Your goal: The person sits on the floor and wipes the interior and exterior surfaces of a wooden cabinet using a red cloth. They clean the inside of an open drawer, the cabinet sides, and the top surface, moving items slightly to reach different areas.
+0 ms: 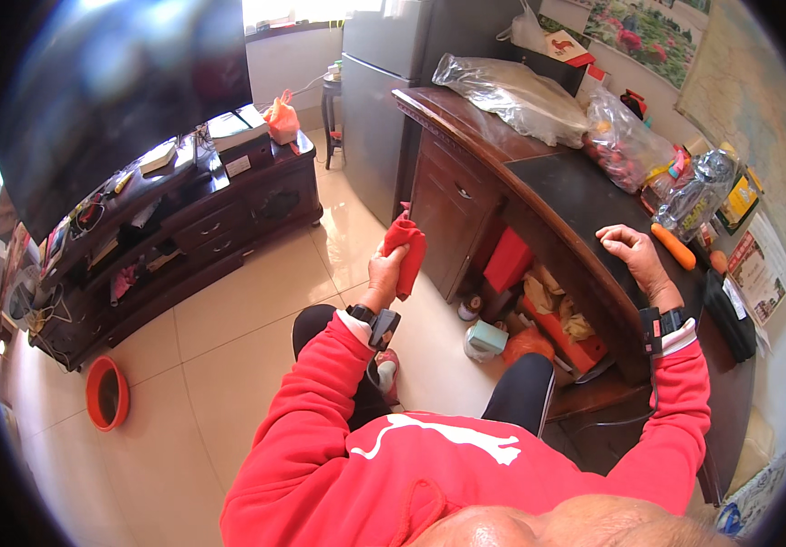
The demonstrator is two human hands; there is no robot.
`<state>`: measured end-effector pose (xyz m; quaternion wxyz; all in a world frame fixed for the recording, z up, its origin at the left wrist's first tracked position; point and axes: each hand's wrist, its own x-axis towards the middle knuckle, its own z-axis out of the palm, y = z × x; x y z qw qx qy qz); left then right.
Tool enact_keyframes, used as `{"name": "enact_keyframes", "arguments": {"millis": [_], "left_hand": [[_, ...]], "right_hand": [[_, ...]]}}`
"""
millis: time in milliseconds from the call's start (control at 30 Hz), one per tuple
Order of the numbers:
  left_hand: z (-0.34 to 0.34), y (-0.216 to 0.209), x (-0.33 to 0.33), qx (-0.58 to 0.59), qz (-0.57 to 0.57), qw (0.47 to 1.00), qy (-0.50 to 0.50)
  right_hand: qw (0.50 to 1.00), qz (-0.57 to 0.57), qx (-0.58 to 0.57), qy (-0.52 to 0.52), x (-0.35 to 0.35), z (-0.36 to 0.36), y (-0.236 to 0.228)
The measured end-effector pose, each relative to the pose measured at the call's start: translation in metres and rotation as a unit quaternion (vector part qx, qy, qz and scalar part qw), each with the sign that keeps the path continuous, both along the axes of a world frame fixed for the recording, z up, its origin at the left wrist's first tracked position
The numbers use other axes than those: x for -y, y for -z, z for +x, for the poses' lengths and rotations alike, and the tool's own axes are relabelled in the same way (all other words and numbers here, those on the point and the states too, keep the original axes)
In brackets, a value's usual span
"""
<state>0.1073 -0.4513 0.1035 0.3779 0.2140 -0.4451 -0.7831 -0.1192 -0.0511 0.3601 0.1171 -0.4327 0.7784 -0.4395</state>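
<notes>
My left hand (389, 266) is closed around a folded red cloth (412, 259), which sticks out above and below the fingers. It is held in the air between the cabinet desk and the TV stand. Over the dark desk top (564, 185), my right hand (637, 255) is open, its fingers loosely bent and nothing visible in them. An orange carrot (673, 246) lies just beyond that hand. Black devices are strapped to both wrists, and a cable runs down from the right one.
Plastic bags (513, 96) and small packages crowd the desk's back edge. A black case (728, 315) lies to the right. Below, open shelves hold a red box (508, 259) and a pale green box (486, 339). A fridge (376, 118), TV stand (270, 196) and red bin (101, 412) stand around.
</notes>
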Motion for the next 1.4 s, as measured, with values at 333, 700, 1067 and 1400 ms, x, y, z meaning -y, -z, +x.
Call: {"name": "enact_keyframes", "arguments": {"millis": [333, 700, 1067, 1400], "left_hand": [[-0.104, -0.062, -0.027, -0.056, -0.126, 0.986, -0.09], [-0.232, -0.075, 0.051, -0.002, -0.375, 0.875, -0.307], [-0.291, -0.075, 0.232, 0.148, -0.383, 0.826, -0.387], [-0.307, -0.093, 0.291, 0.242, -0.32, 0.854, -0.333]], "right_hand": [[0.951, 0.121, -0.283, -0.019, 0.021, 0.042, 0.0], [0.939, 0.176, -0.294, 0.009, 0.041, 0.054, -0.008], [0.947, 0.182, -0.256, 0.06, 0.057, 0.049, -0.01], [0.952, 0.153, -0.256, 0.069, 0.058, 0.045, -0.007]]}}
